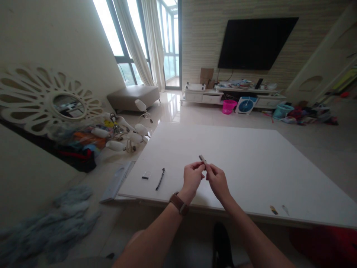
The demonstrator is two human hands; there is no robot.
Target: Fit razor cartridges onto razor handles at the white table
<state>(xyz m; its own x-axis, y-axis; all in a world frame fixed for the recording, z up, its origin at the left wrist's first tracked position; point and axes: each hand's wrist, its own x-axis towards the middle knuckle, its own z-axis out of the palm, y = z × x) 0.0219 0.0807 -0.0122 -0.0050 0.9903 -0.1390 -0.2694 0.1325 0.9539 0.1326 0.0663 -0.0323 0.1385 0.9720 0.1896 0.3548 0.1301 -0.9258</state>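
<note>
My left hand (192,178) and my right hand (218,181) meet above the near half of a white table (237,160). The fingertips of both pinch a small, slim grey-brown piece with a dark end (202,159), which tilts up and to the left. It is too small to tell its kind, and my fingers hide its lower end. Left of my hands, a thin dark stick with a wider tip (160,179) lies on the table. Beside it is a small clear square packet with a black strip (145,177).
A small black-and-yellow piece (273,210) and a pale pointed piece (285,210) lie near the table's front edge at right. A multi-lamp chandelier (131,137) rests on the floor at left. Grey fluffy cloth (55,219) lies at lower left. A pink basket (229,107) stands farther back.
</note>
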